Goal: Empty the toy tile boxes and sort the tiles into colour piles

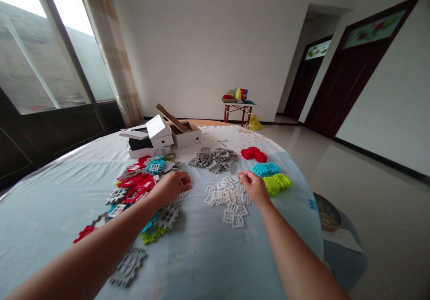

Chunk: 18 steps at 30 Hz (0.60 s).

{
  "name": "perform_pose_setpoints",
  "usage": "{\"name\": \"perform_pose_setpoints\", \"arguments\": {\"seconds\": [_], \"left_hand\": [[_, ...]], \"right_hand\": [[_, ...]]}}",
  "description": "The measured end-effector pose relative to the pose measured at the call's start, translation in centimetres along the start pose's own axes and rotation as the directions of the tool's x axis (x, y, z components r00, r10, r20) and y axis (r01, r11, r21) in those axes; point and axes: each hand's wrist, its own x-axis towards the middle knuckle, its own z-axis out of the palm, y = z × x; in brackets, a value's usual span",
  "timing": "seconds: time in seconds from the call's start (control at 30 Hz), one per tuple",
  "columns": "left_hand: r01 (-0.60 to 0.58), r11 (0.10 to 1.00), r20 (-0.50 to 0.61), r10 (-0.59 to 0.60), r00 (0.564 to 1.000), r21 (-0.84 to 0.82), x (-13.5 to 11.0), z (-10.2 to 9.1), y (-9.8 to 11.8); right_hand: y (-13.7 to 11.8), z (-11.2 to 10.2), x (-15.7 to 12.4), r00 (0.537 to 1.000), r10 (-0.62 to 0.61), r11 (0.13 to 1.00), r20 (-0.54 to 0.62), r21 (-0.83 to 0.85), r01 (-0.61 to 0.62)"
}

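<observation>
My left hand [173, 186] is over the right edge of a mixed pile of red, grey, blue and green plastic building pieces [136, 181]. Its fingers are curled in, and what they hold, if anything, is hidden. At the right edge of a heap of small white window-shaped pieces [230, 196] is my right hand [254, 187], thumb and fingers pinched together; whatever may be in them is too small to make out. Behind the white heap lie grey interlocking pieces [215, 159]. Red [253, 154], blue [265, 169] and lime green pieces [277, 183] form separate piles beyond my right hand.
White boxes [186, 135] with lids askew stand at the back left of the cloth-covered table [208, 255]. A large grey piece [128, 266] lies near the front left. Against the far wall is a small table [238, 105] with colourful items.
</observation>
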Motion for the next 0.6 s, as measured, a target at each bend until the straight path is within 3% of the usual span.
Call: {"name": "perform_pose_setpoints", "arguments": {"seconds": [0.2, 0.3, 0.4, 0.6], "left_hand": [[0.001, 0.969, -0.059, -0.016, 0.998, -0.248, 2.5, 2.2, 4.8], [-0.016, 0.959, -0.070, -0.004, 0.998, -0.282, 3.2, 2.8, 6.0], [0.006, 0.979, -0.089, -0.025, 0.996, -0.203, 2.8, 2.1, 5.1], [0.070, 0.992, -0.046, -0.065, 0.997, 0.106, 0.0, -0.2, 0.7]], "right_hand": [[0.4, -0.1, 0.1, 1.000, 0.008, 1.000, -0.002, -0.018, -0.008], [0.6, -0.3, 0.1, 1.000, 0.014, 1.000, -0.012, -0.013, -0.015], [0.6, -0.4, 0.1, 1.000, 0.006, 1.000, -0.019, -0.015, -0.007], [0.6, -0.1, 0.2, 1.000, 0.019, 1.000, 0.020, -0.021, -0.019]]}}
